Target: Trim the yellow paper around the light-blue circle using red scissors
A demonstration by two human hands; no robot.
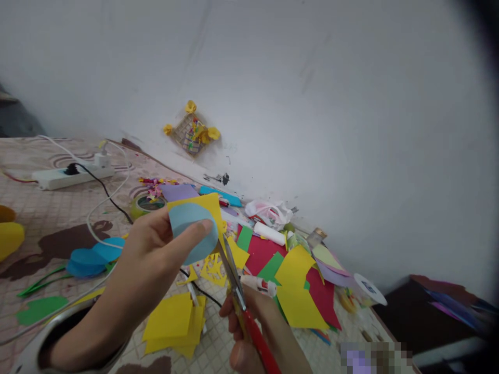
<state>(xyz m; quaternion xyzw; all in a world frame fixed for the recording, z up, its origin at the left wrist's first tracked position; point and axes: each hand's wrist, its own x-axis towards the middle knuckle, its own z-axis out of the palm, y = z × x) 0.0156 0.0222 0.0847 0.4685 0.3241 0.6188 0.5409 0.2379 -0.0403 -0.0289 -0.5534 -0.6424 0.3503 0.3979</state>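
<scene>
My left hand [156, 244] is closed on a light blue paper petal [187, 228] laid over a yellow paper sheet [212, 205], its thumb pressing on the blue piece. In my right hand [265, 317] is a pair of scissors [238, 291] with red on the handle. The blades point up and left, and their tips reach the lower right edge of the yellow sheet. Whether they touch the paper is hard to tell. Below my hands lies a stack of yellow paper squares [171, 319], with yellow cut scraps [214, 270] above it.
Yellow sheets [298, 280] lie over red paper [265, 254] on the right, near a glue gun [259, 284]. Blue paper petals [88, 261] and a power strip [70, 176] with trailing cables are on the left. A tape roll [146, 204] sits behind my left hand. A decorated lattice [191, 132] is against the wall.
</scene>
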